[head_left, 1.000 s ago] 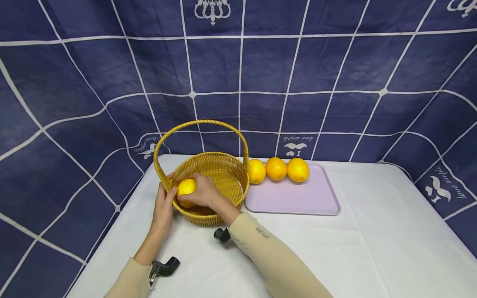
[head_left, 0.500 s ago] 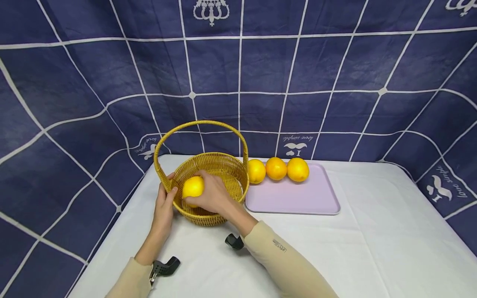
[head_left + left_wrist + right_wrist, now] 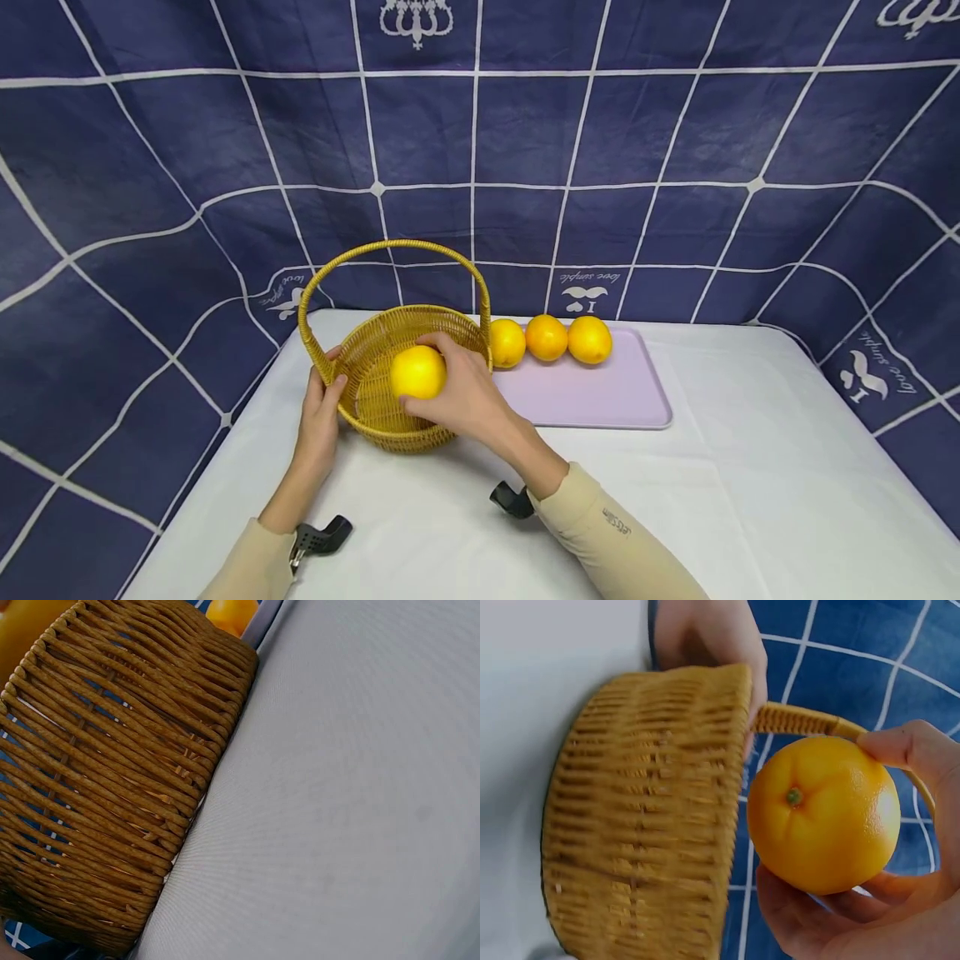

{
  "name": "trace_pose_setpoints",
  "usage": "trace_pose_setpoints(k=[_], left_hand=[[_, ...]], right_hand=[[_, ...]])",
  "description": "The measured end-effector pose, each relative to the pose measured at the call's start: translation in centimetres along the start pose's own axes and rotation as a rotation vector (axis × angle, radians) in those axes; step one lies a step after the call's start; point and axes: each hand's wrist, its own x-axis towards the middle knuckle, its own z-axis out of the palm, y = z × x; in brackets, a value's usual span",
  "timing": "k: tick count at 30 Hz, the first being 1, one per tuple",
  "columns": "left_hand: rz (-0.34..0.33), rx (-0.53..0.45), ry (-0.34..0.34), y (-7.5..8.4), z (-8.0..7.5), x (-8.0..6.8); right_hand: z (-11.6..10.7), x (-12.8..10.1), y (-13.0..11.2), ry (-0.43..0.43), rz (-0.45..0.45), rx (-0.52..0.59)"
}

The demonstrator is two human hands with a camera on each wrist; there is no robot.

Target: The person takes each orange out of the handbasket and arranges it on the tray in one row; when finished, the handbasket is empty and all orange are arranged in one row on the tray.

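Yellow-orange, the orange (image 3: 417, 372) sits cupped in our right hand (image 3: 467, 398) above the wicker basket (image 3: 375, 402); our left hand (image 3: 320, 419) grips its rim, tray (image 3: 600, 400) rightward.

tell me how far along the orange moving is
Looks done: three oranges sit in a row along the back of the lilac tray. In hand: the right hand holds a fourth orange above the wicker basket, while the left hand grips the basket's rim. Left: this orange is not yet on the tray.
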Motion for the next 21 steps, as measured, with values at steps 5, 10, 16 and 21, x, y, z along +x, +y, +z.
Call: trace_pose_setpoints(k=[5,10,16,21], left_hand=[[0.003,-0.004,-0.001,0.2,-0.1,0.0],[0.008,-0.018,-0.006,0.1,0.0,0.0],[0.000,-0.027,0.000,0.1,0.0,0.0],[0.001,-0.019,-0.005,0.1,0.0,0.0]], right_hand=[[-1.6,-0.5,0.7,0.036,0.001,0.024],[-3.3,-1.2,1.9,0.072,0.001,0.049],[-5.7,-2.0,4.5,0.118,-0.017,0.036],[-8.2,-2.7,6.8,0.148,0.021,0.008]])
